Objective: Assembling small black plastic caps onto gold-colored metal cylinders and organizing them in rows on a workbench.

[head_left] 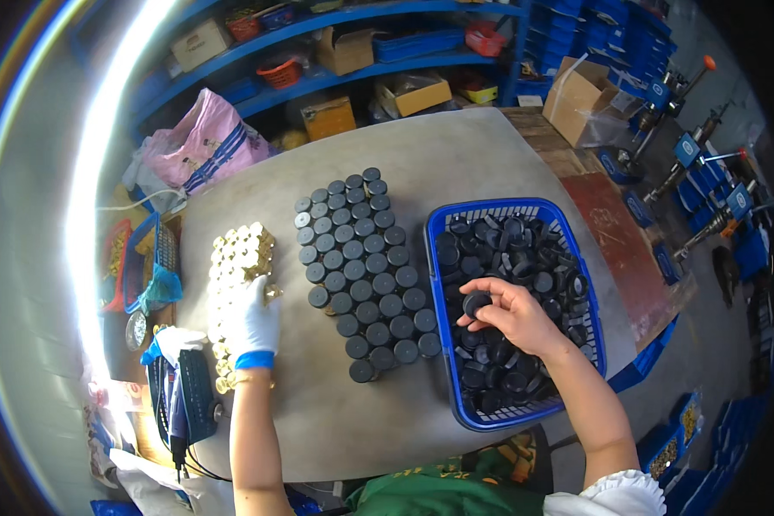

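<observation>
My left hand (pixel 256 322), in a white glove with a blue cuff, is closed on a small brass fitting (pixel 273 293) at its fingertips. It is over the right edge of a block of upright brass fittings (pixel 242 248) on the left of the table. My bare right hand (pixel 514 316) pinches a round black cap (pixel 476 303) between thumb and fingers. Under that hand stands a blue plastic basket (pixel 435 284) heaped with loose black caps (pixel 499 365). Between the hands, several staggered rows of black-capped pieces (pixel 353 249) stand close together; brass shows under some caps.
The grey table (pixel 456 159) carries all of these. At its left edge are a dark basket with a cable-fed tool (pixel 177 404) and small bins (pixel 150 258). A pink sack (pixel 202 146) lies behind. Hand presses (pixel 688 155) line the right; blue shelves (pixel 301 82) stand behind.
</observation>
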Available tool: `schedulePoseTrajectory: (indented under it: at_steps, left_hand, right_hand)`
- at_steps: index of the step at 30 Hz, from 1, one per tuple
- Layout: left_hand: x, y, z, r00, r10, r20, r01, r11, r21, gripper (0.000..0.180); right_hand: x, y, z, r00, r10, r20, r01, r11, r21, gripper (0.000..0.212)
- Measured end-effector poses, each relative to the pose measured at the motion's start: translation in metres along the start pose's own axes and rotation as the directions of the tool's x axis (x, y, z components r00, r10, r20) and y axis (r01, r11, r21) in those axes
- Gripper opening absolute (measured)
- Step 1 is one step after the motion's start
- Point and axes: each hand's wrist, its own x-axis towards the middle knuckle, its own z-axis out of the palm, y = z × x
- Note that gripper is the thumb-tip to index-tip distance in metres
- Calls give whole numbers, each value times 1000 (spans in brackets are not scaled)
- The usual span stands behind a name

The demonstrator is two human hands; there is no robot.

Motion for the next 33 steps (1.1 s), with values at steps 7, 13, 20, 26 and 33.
schedulePoseTrajectory:
  at_steps: [7, 13, 20, 26, 33]
  left_hand:
    - [-75, 139, -63, 747, 36, 664, 654, 143, -743, 30]
    - [-105, 170, -58, 541, 70, 838, 825, 153, -545, 29]
    - [-111, 174, -67, 534, 182, 826, 831, 69, -553, 35]
    - [-110, 179, -68, 485, 106, 868, 853, 162, -497, 35]
    - [-117, 185, -69, 575, 162, 802, 771, 219, -598, 35]
  right_hand:
    - [-24, -1, 38, 890, 231, 393, -381, 851, 362, 49]
    - [-50, -8, 45, 950, 69, 304, -119, 981, 151, 55]
    - [-57, -9, 30, 968, -96, 233, 128, 984, -128, 48]
    - [-57, -7, 30, 888, -378, 260, 456, 794, -402, 46]
    - [-58, -18, 21, 941, 156, 301, -66, 956, -287, 35]
